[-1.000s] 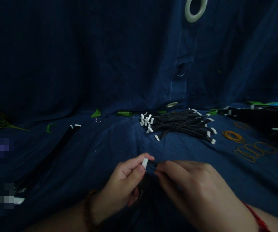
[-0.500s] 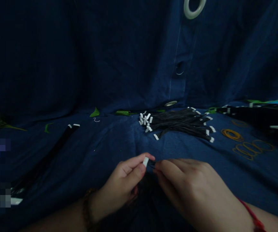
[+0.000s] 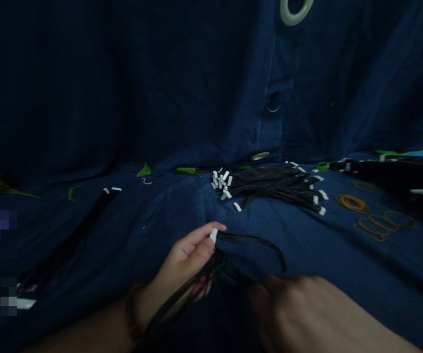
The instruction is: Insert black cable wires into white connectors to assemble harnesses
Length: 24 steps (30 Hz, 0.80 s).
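My left hand (image 3: 192,255) pinches a small white connector (image 3: 213,237) between thumb and fingers. Black wires (image 3: 251,239) leave that connector and arch over to the right, dropping behind my right hand. More dark strands (image 3: 216,264) hang around the left fingers and over the wrist. Lower right, my right hand (image 3: 292,309) is smeared by motion beside these wires; its fingers are too dark and blurred to show what they hold. Beyond both hands lies a bundle of black cables (image 3: 270,186) with white connectors on both ends.
Orange rubber bands (image 3: 353,203) lie right of the bundle, beside a dark cable heap (image 3: 391,181). Another cable bunch (image 3: 75,235) stretches along the left. Green leaf pieces (image 3: 144,170) rest at the foot of the blue curtain (image 3: 196,88). Blue cloth (image 3: 170,211) covers the surface.
My right hand has moved down and away from the connector, and a loop of black wire now shows between the hands. My left hand has shifted slightly left and up, still pinching the connector.
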Each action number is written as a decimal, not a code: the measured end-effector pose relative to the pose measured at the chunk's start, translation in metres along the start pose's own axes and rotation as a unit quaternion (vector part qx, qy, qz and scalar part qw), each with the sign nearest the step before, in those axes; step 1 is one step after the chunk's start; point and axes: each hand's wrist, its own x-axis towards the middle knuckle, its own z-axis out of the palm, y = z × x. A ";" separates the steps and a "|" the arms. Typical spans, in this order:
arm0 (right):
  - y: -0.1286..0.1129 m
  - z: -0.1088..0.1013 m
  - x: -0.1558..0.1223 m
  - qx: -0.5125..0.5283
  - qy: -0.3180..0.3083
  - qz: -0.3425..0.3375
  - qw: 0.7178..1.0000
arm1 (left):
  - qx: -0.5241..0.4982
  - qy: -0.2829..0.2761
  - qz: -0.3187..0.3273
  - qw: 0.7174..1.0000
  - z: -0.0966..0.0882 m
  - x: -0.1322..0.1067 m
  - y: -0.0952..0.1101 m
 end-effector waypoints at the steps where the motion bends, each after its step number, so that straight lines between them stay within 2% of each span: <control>1: -0.001 -0.002 0.005 0.008 -0.031 0.013 0.999 | 0.005 -0.002 0.009 1.000 0.000 0.000 0.000; 4: -0.003 -0.006 0.017 0.071 -0.082 0.058 0.992 | 0.014 0.009 0.039 0.999 -0.001 0.002 0.002; 7: -0.005 -0.003 0.019 0.153 -0.068 0.096 0.981 | 0.009 0.004 0.043 0.999 -0.001 0.003 0.001; 11: -0.006 0.006 0.019 0.194 -0.053 0.124 0.972 | 0.012 -0.013 0.048 0.999 0.000 0.001 0.001; 15: -0.006 0.002 0.021 0.205 -0.074 0.146 0.965 | 0.005 -0.026 0.055 0.998 0.002 -0.002 0.002; 19: -0.002 -0.003 0.022 0.249 -0.085 0.157 0.952 | 0.006 -0.015 0.053 0.998 0.002 -0.001 0.002; 21: 0.003 -0.004 0.024 0.335 -0.082 0.162 0.925 | 0.015 -0.008 0.049 0.999 0.001 -0.001 0.001; 22: 0.007 -0.005 0.026 0.400 -0.088 0.170 0.896 | 0.020 -0.004 0.047 0.999 0.001 -0.001 0.000; 24: 0.018 -0.012 0.028 0.541 -0.118 0.189 0.811 | 0.024 0.005 0.042 0.999 0.000 -0.001 -0.001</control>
